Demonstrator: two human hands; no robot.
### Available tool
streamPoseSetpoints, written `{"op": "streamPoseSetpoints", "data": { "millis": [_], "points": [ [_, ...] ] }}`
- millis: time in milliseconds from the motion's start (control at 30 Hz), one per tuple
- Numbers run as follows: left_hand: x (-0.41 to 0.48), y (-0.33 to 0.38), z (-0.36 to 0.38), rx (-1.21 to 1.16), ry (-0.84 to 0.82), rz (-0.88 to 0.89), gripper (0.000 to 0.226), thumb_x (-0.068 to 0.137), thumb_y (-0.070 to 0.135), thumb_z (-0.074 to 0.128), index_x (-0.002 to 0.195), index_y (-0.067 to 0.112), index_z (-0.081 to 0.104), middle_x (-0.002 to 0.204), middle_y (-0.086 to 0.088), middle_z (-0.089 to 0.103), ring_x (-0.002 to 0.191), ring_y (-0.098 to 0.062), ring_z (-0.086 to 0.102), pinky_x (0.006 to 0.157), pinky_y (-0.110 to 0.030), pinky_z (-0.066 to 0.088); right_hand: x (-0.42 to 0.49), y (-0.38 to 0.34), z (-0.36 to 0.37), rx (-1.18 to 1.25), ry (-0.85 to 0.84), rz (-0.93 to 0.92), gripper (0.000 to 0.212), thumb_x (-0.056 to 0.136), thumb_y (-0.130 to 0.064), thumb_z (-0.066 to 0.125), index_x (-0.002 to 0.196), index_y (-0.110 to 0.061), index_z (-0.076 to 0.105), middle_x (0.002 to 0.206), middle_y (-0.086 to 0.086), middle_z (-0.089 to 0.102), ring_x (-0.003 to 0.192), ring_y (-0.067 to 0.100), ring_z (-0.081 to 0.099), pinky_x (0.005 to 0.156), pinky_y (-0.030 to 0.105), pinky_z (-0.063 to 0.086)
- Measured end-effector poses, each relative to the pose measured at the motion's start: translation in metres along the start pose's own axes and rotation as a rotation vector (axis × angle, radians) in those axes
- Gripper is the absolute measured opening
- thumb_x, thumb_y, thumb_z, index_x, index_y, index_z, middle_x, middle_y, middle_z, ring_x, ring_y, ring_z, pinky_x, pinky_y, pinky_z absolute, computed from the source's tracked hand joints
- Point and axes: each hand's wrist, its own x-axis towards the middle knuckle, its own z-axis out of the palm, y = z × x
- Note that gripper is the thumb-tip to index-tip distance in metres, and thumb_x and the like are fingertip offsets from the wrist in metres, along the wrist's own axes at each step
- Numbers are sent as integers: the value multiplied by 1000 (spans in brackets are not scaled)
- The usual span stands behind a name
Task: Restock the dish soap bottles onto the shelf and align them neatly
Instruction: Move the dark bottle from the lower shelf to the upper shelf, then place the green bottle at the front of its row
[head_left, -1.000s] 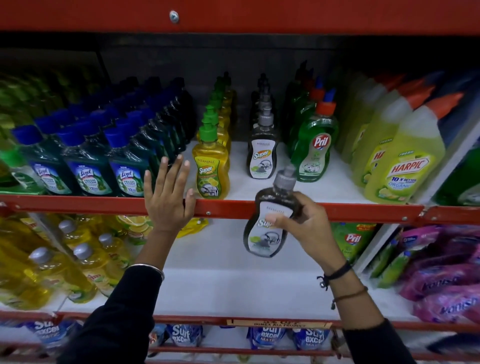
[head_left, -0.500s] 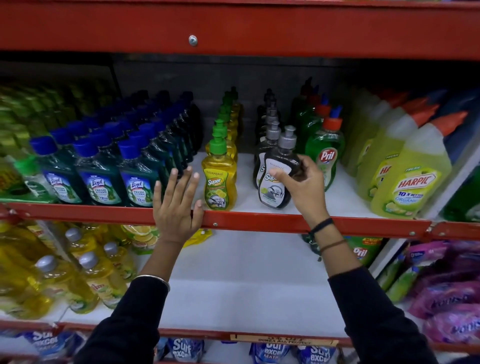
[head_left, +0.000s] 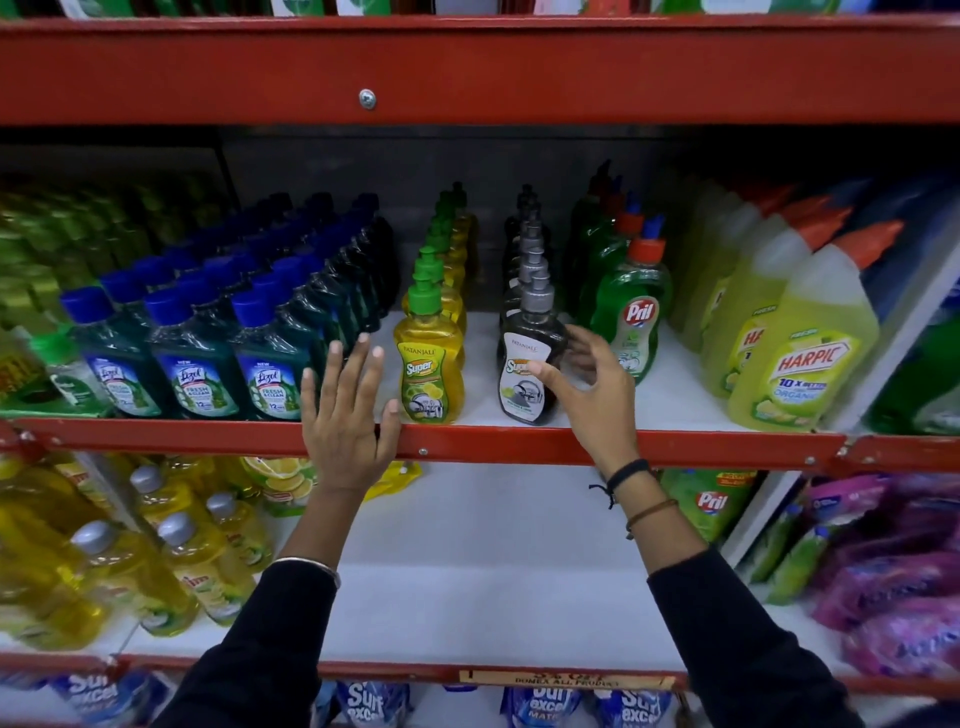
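Dark soap bottle (head_left: 527, 364) upright at shelf (head_left: 675, 441) front; right hand (head_left: 597, 395) open beside it, thumb touching label.

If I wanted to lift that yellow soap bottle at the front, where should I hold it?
Grip the yellow soap bottle around its narrower neck under the green cap, coming from the front. It stands upright at the shelf edge, with more bottles right behind, so only the front is free.

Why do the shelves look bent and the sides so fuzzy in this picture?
Head view: the wide-angle lens bows the red metal shelf rail and stretches the edges. The green bottles at far left smear into blur, and the back of the shelf sinks into shadow. The dark grey pump-top dish soap bottle by the right hand stays fairly sharp.
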Motion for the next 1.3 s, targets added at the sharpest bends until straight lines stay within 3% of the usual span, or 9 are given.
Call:
{"op": "streamPoseSetpoints", "data": {
  "millis": [67, 167, 367, 500, 667, 767, 933, 1133, 1300],
  "points": [
    [3, 14, -3, -79, 38, -44, 55, 101, 39, 30, 151, 18, 28, 155, -9, 36, 150, -21, 18, 122, -47, 10, -6, 1, -19, 12, 64, -42, 47, 76, -29, 76, 117, -21, 56, 108, -6, 64, 99, 7, 62, 87, 15, 49],
    [8, 49, -3, -138, 72, 56, 57, 100, 38, 33, 154, 21, 21, 162, 0, 20, 151, -21, 14, 122, -47, 7, -14, 3, -59, 27, 223, -113, 35, 79, -22, 74, 111, -22, 57, 103, -2, 66, 99, 12, 64, 88, 22, 49],
    [24, 100, 13, -92, 69, 169, 59, 101, 41, 32, 155, 19, 19, 165, 4, 8, 152, -20, 7, 122, -48, 1, -6, 22, -162, -43, 715, -149, 22, 82, -22, 66, 96, -36, 55, 96, 5, 64, 91, 23, 62, 84, 37, 50],
    [19, 98, 23, -55, 2, 88, 61, 101, 44, 31, 155, 17, 22, 164, 1, 12, 152, -20, 5, 120, -51, -6, 7, 45, -221, -204, 939, -159, 25, 83, -20, 63, 105, -10, 59, 106, 10, 62, 104, 34, 58, 92, 38, 46],
    [15, 93, 28, 12, -4, 131, 61, 102, 44, 28, 155, 16, 19, 163, -3, 16, 152, -21, 4, 121, -51, -7, 29, 71, -266, -350, 867, 77, 75, 75, -30, 68, 136, -9, 31, 143, 17, 38, 131, 34, 38, 111, 45, 34],
    [15, 93, 29, 34, 3, 141, 61, 102, 44, 28, 155, 16, 18, 164, -2, 14, 152, -20, 4, 121, -49, -7, 38, 78, -277, -392, 792, 170, 87, 74, -26, 73, 142, -6, 23, 149, 19, 31, 136, 35, 34, 113, 47, 31],
    [15, 93, 30, 48, 25, 159, 62, 101, 44, 29, 156, 17, 16, 164, 0, 12, 152, -19, 4, 121, -48, -5, 45, 82, -282, -470, 824, 210, 90, 65, -32, 79, 138, -8, 31, 141, 17, 47, 128, 34, 47, 106, 51, 40],
    [15, 92, 32, 86, 38, 174, 62, 101, 43, 31, 155, 17, 19, 164, -1, 14, 152, -19, 6, 122, -47, -5, 23, 57, -259, -412, 1067, 72, 92, 60, -47, 79, 134, -14, 37, 138, 11, 52, 119, 29, 55, 97, 42, 48],
    [17, 94, 31, 77, 48, 176, 62, 101, 43, 29, 156, 17, 17, 165, 2, 8, 152, -17, 3, 122, -46, -6, 7, 11, -233, -427, 1145, -39, 84, 57, -59, 74, 120, -30, 28, 127, 8, 60, 107, 24, 62, 87, 35, 52]
  ]
}}
